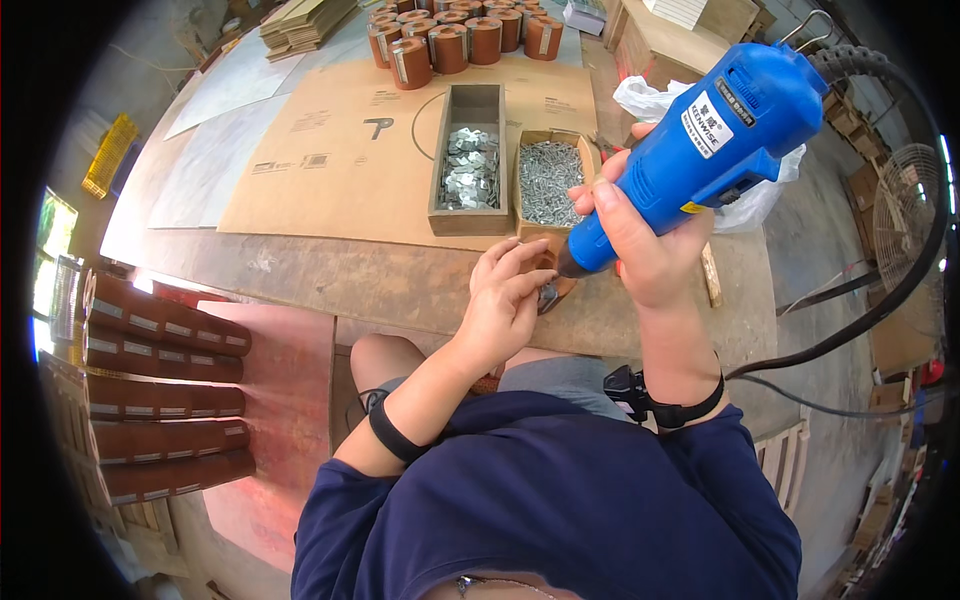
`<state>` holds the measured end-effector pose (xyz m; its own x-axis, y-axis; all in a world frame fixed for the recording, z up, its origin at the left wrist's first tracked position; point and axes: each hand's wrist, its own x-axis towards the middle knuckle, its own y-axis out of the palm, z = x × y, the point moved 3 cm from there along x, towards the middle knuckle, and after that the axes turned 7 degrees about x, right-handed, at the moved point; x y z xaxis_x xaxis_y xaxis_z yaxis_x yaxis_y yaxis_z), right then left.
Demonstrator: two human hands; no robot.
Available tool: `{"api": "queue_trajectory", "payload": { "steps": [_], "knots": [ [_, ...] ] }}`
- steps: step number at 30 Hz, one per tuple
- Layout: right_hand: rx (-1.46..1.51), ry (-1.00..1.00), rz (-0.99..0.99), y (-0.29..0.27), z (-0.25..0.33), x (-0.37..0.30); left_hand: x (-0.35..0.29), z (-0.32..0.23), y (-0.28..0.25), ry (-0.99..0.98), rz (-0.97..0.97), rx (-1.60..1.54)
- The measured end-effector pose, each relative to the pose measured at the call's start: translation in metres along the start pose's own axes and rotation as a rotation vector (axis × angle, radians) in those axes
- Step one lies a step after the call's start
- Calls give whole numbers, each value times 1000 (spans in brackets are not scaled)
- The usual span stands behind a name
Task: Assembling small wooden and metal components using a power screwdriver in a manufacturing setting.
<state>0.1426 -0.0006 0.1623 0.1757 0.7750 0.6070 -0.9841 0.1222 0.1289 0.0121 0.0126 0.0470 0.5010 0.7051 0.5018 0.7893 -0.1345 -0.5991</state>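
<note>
My right hand (655, 245) is wrapped round a blue electric screwdriver (660, 170), which slants down to the left with its dark tip low. Beside that tip is my left hand (505, 300), its fingers bent and pinched together; whatever they hold is too small or hidden to make out. Under the tip, a brown rounded piece (568, 291) shows in part at the table's front edge, mostly covered by hand and tool. Just beyond my hands stand a narrow wooden box (437, 200) of flat metal plates and a cardboard box (597, 160) full of small screws.
A flattened cardboard sheet (330, 150) covers part of the worktable (300, 265). Several brown cylinders (450, 48) stand at its back. Long stacks of brown cylinders (165, 400) lie at the left. A white plastic bag (740, 212) and a thick black cable (850, 335) are on the right.
</note>
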Motion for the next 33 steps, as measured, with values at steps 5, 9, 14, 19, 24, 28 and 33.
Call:
{"api": "queue_trajectory", "payload": {
  "steps": [5,9,14,19,24,28,33],
  "knots": [
    [-3,-4,10,1,-5,0,-1,4,5,5,-2,17],
    [-15,-9,9,4,-6,-1,-2,4,4,0,-14,48],
    [-47,18,-11,11,-10,0,0,3,3,7,-15,67],
    [-98,37,-17,13,-16,5,3,4,8,-87,31,180],
    [-99,38,-19,14,-20,6,5,7,13,-53,25,233],
    [-106,32,-28,15,-21,7,5,10,18,-30,8,271],
    [-143,20,-44,14,-22,7,5,12,20,-28,13,218]
  ]
}}
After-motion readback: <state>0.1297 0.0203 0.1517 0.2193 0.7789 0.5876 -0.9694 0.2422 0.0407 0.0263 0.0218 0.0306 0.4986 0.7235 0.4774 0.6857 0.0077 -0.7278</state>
